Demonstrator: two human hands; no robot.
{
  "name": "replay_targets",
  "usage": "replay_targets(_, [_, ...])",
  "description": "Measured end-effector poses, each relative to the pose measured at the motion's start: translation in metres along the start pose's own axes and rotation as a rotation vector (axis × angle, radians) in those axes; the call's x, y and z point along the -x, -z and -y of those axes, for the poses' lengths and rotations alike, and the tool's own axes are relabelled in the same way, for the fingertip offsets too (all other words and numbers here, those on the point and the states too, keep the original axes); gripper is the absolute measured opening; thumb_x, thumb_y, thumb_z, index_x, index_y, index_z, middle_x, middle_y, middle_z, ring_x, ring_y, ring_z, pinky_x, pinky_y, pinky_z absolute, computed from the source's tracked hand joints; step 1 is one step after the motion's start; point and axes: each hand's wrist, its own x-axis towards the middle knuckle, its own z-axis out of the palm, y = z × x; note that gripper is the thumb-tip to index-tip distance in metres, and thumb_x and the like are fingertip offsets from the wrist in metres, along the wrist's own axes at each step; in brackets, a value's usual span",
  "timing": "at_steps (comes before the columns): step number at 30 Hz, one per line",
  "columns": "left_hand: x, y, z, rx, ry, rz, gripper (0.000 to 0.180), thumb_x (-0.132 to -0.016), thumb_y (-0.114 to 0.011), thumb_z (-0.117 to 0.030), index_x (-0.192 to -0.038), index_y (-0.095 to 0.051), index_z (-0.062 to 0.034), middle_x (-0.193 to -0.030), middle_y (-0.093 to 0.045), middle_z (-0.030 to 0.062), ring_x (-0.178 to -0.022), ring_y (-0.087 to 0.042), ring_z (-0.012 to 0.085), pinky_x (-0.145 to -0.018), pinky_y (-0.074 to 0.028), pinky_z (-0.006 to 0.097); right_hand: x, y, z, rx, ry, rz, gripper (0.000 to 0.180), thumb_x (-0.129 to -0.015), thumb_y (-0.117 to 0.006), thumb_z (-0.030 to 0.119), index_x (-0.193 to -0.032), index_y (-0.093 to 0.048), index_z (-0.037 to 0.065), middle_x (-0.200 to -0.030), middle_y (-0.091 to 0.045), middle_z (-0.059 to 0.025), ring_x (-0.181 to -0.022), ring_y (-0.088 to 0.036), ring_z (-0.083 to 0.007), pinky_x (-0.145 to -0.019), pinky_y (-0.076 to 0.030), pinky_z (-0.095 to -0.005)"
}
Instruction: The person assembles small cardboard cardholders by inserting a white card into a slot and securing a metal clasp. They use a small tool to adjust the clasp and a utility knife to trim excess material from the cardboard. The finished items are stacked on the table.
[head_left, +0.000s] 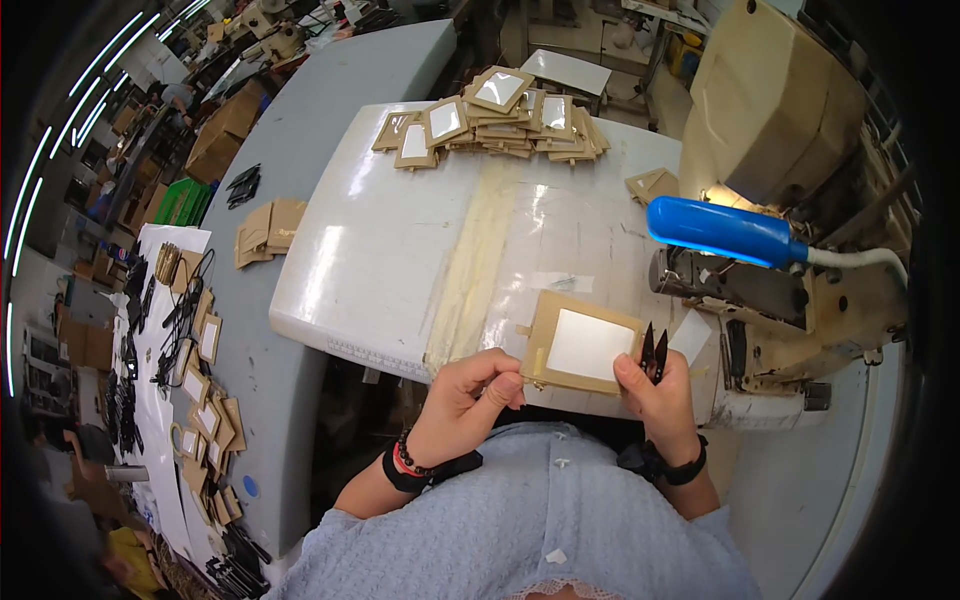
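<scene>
The right grip (662, 400) presses its thumb on the near right corner of a tan holder (583, 342) with a white window, and also carries dark snips (655, 352), their points standing up just beyond the thumb. The left grip (465, 400) is pinched narrow at the holder's near left corner; whether it has the edge or something thin between the fingertips is too small to tell. The holder is between both grips, over the near edge of the surface (370, 230). Good handling here likely means steadying the frame from the right, letting the left fingertips do the fine work, and turning the blades away from the window, which could scratch. Ahead of the right grip, a blue lamp (715, 230) and a machine (790, 100) call for elbow room. Farthest ahead of both grips, similar holders (500, 110) lie heaped.
</scene>
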Motion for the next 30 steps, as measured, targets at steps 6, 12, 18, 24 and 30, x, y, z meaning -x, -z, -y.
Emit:
replay_targets(6, [-0.001,0.004,0.0,-0.052,0.014,0.017,0.021,-0.097,-0.05,-0.016,-0.1,-0.058,0.0031,-0.079,-0.059,0.0043,-0.07,-0.056,0.0091,-0.066,-0.046,0.023,-0.003,0.0,-0.001,0.008,-0.001,0.008,0.029,-0.088,-0.066,0.026,-0.073,-0.055,0.004,-0.062,-0.052,0.0048,-0.055,-0.042,-0.0033,-0.051,-0.033,-0.02])
replay_targets(12, [-0.003,-0.001,0.006,0.048,-0.005,-0.033,0.024,-0.098,-0.049,-0.017,-0.108,-0.055,0.0039,-0.094,-0.06,0.0073,-0.083,-0.059,0.0128,-0.074,-0.049,0.026,-0.002,-0.008,0.005,0.079,0.078,0.002,0.024,-0.087,-0.067,0.023,-0.078,-0.061,0.002,-0.065,-0.056,0.0036,-0.059,-0.046,-0.0033,-0.053,-0.036,-0.0194])
replay_targets(18, [-0.007,-0.01,0.006,0.308,0.067,-0.101,0.032,-0.094,-0.051,-0.005,-0.123,-0.043,0.0057,-0.115,-0.056,0.0122,-0.099,-0.059,0.0144,-0.082,-0.053,0.029,-0.002,-0.016,0.0,0.337,0.026,0.231,0.03,-0.087,-0.067,0.024,-0.073,-0.063,-0.002,-0.057,-0.053,0.0018,-0.054,-0.044,-0.0041,-0.046,-0.034,-0.0233])
replay_targets(24, [-0.011,-0.004,0.018,0.116,0.094,-0.259,0.033,-0.088,-0.062,-0.006,-0.117,-0.05,0.0071,-0.087,-0.066,0.0055,-0.08,-0.058,0.0054,-0.071,-0.046,0.02,-0.001,-0.026,0.012,0.327,0.222,0.276,0.018,-0.081,-0.07,0.012,-0.075,-0.063,-0.004,-0.056,-0.053,-0.0068,-0.05,-0.044,-0.0095,-0.046,-0.034,-0.0272])
replay_targets(30, [-0.004,-0.011,0.02,-0.271,0.043,-0.155,0.032,-0.085,-0.066,-0.006,-0.113,-0.058,0.0072,-0.086,-0.066,0.0041,-0.077,-0.056,0.0059,-0.071,-0.045,0.021,-0.021,-0.05,0.022,0.496,0.51,0.025,0.011,-0.079,-0.068,0.005,-0.087,-0.062,-0.001,-0.077,-0.057,-0.01,-0.063,-0.056,-0.0192,-0.055,-0.044,-0.0279])
